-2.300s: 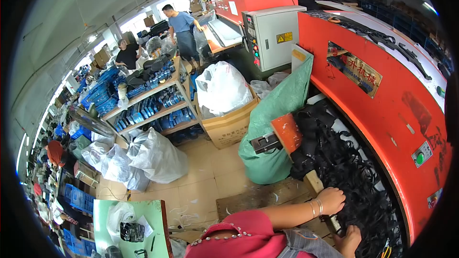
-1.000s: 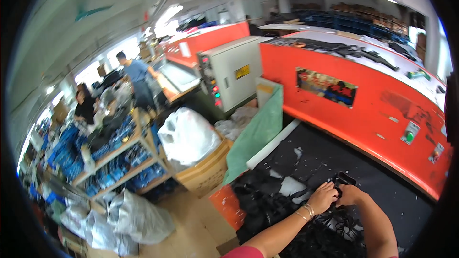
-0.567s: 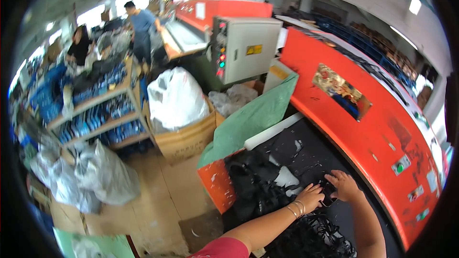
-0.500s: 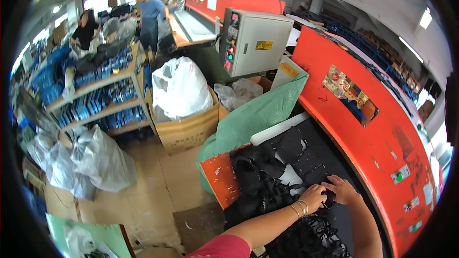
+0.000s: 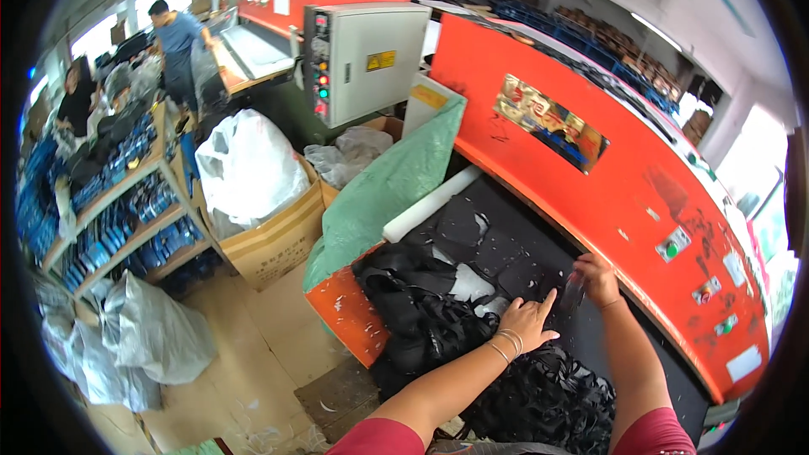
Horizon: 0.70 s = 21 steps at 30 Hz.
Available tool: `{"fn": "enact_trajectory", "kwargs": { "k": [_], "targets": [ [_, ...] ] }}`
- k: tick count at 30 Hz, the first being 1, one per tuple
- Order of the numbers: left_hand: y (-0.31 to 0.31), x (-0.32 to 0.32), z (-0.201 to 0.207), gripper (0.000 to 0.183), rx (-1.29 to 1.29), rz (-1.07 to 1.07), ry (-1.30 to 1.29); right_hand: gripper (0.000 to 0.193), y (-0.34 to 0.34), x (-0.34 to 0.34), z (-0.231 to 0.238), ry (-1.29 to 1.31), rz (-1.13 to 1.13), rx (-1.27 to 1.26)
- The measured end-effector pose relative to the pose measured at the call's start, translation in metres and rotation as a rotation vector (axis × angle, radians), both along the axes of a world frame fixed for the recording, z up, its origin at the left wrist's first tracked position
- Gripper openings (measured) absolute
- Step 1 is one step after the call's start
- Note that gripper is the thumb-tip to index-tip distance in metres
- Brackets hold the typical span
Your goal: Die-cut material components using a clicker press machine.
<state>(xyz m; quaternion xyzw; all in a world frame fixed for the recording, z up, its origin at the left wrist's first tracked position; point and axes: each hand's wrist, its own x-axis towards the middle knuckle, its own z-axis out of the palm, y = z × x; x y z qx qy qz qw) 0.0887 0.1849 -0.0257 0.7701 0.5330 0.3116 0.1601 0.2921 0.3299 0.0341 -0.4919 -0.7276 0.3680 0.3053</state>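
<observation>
My left hand [image 5: 529, 322], with bracelets at its wrist, reaches over a black sheet [image 5: 527, 227] on the machine's bed. Its index finger and thumb are stretched apart, and nothing shows in its grip. To its right, my right hand [image 5: 597, 278] is raised beside the red machine front, its fingers closed at the top of a small dark thing [image 5: 570, 293]. Motion blurs that thing, so its kind cannot be made out. Tangled black cut-out scraps [image 5: 539, 400] lie below my hands. More black pieces [image 5: 413, 286] are heaped to the left, among pale scraps [image 5: 470, 284].
The red machine [image 5: 522, 143] runs along the right, with green buttons [image 5: 672, 248]. A white roller [image 5: 431, 204] and green sheeting [image 5: 388, 185] border the bed's far end. Beyond are a bagged carton [image 5: 278, 246], shelves [image 5: 126, 177], grey bags [image 5: 156, 329] and two people, one in blue [image 5: 177, 42].
My hands, close together over a small dark ring-shaped thing before, have moved apart. The right has lifted toward the machine front; the left has spread its fingers. The whole view has swung right.
</observation>
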Motion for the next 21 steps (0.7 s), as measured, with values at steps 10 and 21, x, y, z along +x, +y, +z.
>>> {"fn": "enact_trajectory", "kwargs": {
  "k": [10, 21],
  "targets": [
    [0.013, 0.025, 0.000, 0.036, 0.115, -0.086, 0.223, 0.032, -0.067, 0.046, -0.005, -0.693, -0.400, -0.203],
    [0.050, 0.010, -0.029, 0.035, 0.156, -0.141, 0.163, 0.073, -0.094, 0.054, -0.066, -0.534, -0.290, 0.151]
  ]
}}
